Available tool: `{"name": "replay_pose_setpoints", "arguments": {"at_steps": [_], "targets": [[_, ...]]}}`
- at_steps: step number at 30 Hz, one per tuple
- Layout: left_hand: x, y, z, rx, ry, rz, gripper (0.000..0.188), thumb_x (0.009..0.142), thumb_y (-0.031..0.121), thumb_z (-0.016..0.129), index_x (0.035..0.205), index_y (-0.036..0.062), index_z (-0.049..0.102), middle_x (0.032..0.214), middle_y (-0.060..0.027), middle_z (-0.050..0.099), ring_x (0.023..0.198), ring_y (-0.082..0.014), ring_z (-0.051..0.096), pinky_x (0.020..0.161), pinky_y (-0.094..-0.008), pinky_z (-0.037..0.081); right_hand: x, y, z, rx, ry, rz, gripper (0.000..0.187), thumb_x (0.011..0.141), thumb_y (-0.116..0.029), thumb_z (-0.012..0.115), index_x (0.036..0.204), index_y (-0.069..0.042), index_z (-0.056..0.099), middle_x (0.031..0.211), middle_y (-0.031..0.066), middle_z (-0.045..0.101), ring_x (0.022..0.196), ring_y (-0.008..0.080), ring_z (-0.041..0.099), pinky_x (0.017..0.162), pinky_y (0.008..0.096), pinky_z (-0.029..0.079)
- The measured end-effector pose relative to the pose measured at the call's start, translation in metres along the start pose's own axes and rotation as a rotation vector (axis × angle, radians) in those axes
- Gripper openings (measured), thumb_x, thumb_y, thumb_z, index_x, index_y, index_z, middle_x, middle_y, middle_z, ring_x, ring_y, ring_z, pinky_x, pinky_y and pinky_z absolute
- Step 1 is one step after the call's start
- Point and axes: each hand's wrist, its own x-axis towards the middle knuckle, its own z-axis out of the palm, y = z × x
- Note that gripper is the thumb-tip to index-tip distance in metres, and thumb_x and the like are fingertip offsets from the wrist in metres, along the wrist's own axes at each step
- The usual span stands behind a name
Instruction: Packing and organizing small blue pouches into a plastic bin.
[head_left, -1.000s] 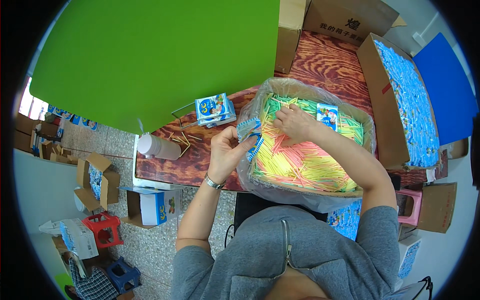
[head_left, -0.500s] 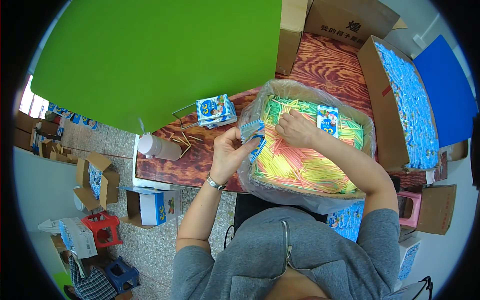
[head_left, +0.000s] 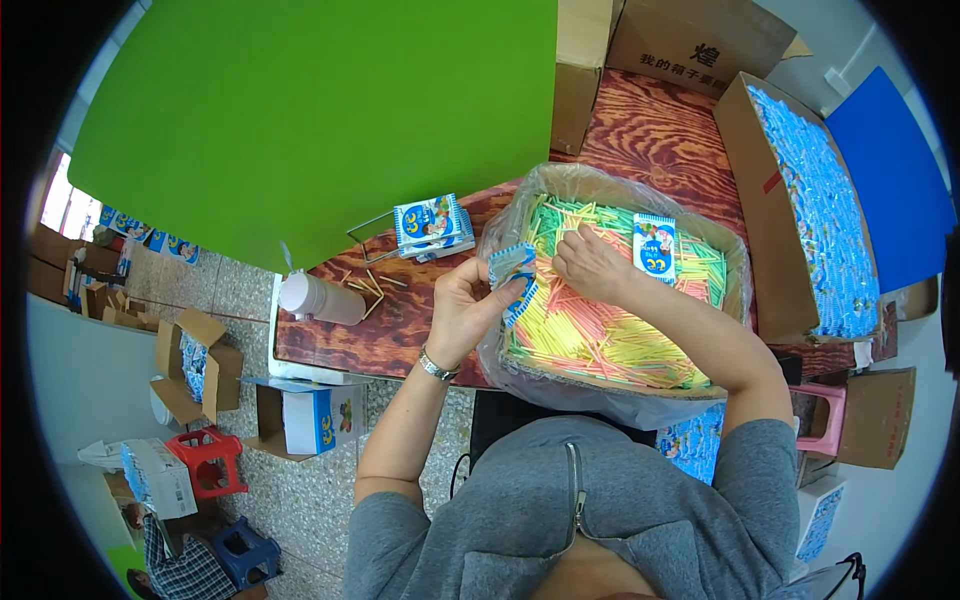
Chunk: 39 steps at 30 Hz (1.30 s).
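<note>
My left hand (head_left: 465,310) is closed around the lower edge of a blue and white packet (head_left: 512,285), held upright at the left rim of a cardboard box (head_left: 600,182) lined with clear plastic. Thin yellow, pink and green sticks (head_left: 620,345) fill this box. Over its middle, my right hand (head_left: 592,265) reaches down with fingers curled together against the sticks. Whatever those fingertips pinch is hidden. Just right of that hand, another packet (head_left: 655,248) lies flat on top of the sticks.
Left of the box, packets (head_left: 428,222) are stacked at a wire stand (head_left: 366,235), with a pale bottle (head_left: 320,299) and loose sticks (head_left: 372,285) nearby. A large green panel (head_left: 330,110) rises behind. On the right stands a long carton (head_left: 765,200) full of packets.
My right forearm has dropped slightly, baring more of the packet on the sticks. My left hand has shifted slightly right and still grips its packet.
</note>
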Motion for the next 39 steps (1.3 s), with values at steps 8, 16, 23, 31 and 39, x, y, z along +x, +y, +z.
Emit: {"name": "replay_pose_setpoints", "arguments": {"at_steps": [8, 16, 23, 31, 39], "targets": [[0.008, 0.001, 0.0, -0.065, 0.033, -0.001, 0.027, 0.086, 0.003, 0.07, 0.112, -0.0002, 0.065, 0.102, -0.0038, 0.069, 0.089, -0.008, 0.063, 0.078, -0.0245, 0.052, 0.0, 0.029, -0.022, 0.337, 0.031, -0.008, 0.015, 0.087, -0.017, 0.05, 0.087, -0.003, 0.056, 0.085, 0.0129, 0.061, 0.091, 0.0291, 0.058, 0.086, 0.0413, 0.045], [0.018, 0.018, 0.021, -0.252, 0.145, 0.023, 0.01, 0.088, 0.005, 0.069, 0.096, 0.001, 0.065, 0.089, -0.0011, 0.068, 0.077, -0.0042, 0.06, 0.069, -0.0216, 0.049, -0.021, 0.058, -0.053, 0.862, -0.05, 0.351, 0.017, 0.095, -0.015, 0.049, 0.096, 0.002, 0.048, 0.086, 0.0258, 0.063, 0.083, 0.0448, 0.062, 0.072, 0.0506, 0.049], [0.063, -0.004, 0.063, -0.826, 0.219, -0.105, 0.017, 0.094, 0.014, 0.063, 0.109, 0.0066, 0.06, 0.102, -0.0009, 0.065, 0.091, -0.0114, 0.062, 0.08, -0.0306, 0.051, -0.041, 0.035, -0.038, 2.097, -0.433, 0.299, 0.033, 0.101, -0.035, 0.047, 0.089, -0.005, 0.052, 0.078, 0.0091, 0.065, 0.068, 0.0186, 0.066, 0.065, 0.0346, 0.056], [0.063, -0.034, 0.1, -0.844, 0.105, -0.307, 0.024, 0.095, 0.02, 0.062, 0.112, 0.0035, 0.056, 0.095, -0.0034, 0.065, 0.08, -0.0129, 0.065, 0.066, -0.0271, 0.054, -0.047, -0.031, -0.02, 2.79, -0.121, 0.625, 0.035, 0.099, -0.039, 0.05, 0.107, -0.006, 0.058, 0.084, 0.0088, 0.067, 0.077, 0.0207, 0.069, 0.067, 0.0349, 0.06], [0.066, -0.031, 0.094, -0.662, 0.082, -0.347, 0.02, 0.094, 0.019, 0.062, 0.103, 0.0009, 0.06, 0.092, -0.0054, 0.067, 0.074, -0.0119, 0.064, 0.064, -0.0277, 0.054, -0.049, -0.034, -0.027, 2.671, -0.116, 0.701, 0.016, 0.097, -0.025, 0.059, 0.1, -0.009, 0.058, 0.077, -0.0015, 0.056, 0.061, 0.0071, 0.054, 0.048, 0.0203, 0.039]]}}
